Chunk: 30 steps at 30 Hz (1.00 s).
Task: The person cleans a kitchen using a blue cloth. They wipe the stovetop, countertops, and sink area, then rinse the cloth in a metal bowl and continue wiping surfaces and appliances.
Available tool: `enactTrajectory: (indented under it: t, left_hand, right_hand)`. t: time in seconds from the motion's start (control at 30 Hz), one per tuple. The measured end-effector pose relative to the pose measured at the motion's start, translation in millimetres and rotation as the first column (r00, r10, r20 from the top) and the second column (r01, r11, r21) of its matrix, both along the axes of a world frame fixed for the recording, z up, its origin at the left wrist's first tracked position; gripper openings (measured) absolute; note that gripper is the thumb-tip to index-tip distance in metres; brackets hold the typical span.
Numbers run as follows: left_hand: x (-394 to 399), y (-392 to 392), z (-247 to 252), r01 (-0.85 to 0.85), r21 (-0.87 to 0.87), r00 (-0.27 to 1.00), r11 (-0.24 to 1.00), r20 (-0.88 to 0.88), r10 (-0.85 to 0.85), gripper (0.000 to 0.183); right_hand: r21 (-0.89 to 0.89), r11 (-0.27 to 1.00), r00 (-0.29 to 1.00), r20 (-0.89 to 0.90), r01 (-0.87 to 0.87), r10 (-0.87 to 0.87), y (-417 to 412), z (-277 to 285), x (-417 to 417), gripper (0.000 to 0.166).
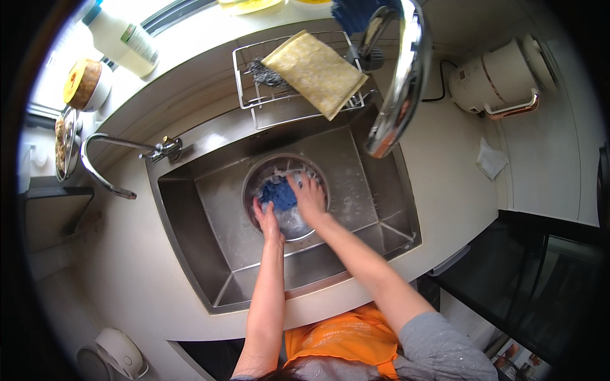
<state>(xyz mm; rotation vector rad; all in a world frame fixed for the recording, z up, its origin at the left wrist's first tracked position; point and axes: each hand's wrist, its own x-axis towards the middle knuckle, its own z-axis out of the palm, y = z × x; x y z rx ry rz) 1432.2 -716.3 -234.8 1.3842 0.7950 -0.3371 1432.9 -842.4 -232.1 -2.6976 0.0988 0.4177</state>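
A round metal basin (248, 216) stands in the stainless-steel sink (357, 185), holding sudsy water. A crumpled blue cloth (279, 194) lies wet in the foam. My left hand (269, 223) reaches over the basin's near left side, fingers apart, its fingertips at the cloth's lower left edge. On the other side, my right hand (310, 197) is spread over the suds, its fingers beside the cloth's right edge and slightly blurred. Neither hand visibly grips the cloth. Some fingertips are hidden in foam.
Above the sink arches a large chrome faucet (405, 81); a thinner tap (107, 138) is at left. A wire rack (243, 102) holds a yellow sponge pad (317, 71) and steel wool (268, 75). A white electric kettle (491, 76) is at right, a bottle (125, 45) on the sill.
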Motion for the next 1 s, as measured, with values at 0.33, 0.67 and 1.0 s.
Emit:
enactTrajectory:
  t: [0.33,0.67,1.0]
  left_hand:
    - [21,27,-63,-0.241,-0.967,0.970,-0.083,-0.240,-0.026,0.021]
    - [2,7,-10,-0.286,-0.549,0.956,0.786,-0.222,0.192,0.049]
    - [1,26,-6,-0.136,-0.186,0.985,0.973,0.077,0.153,0.058]
  right_hand:
    - [0.463,0.881,0.993,0.023,0.092,-0.116,62,113,-45,0.034]
    - [0.260,0.928,0.946,0.113,0.267,-0.304,-1,16,25,0.020]
    - [0.112,0.984,0.990,0.023,-0.140,0.138,-15,15,18,0.061]
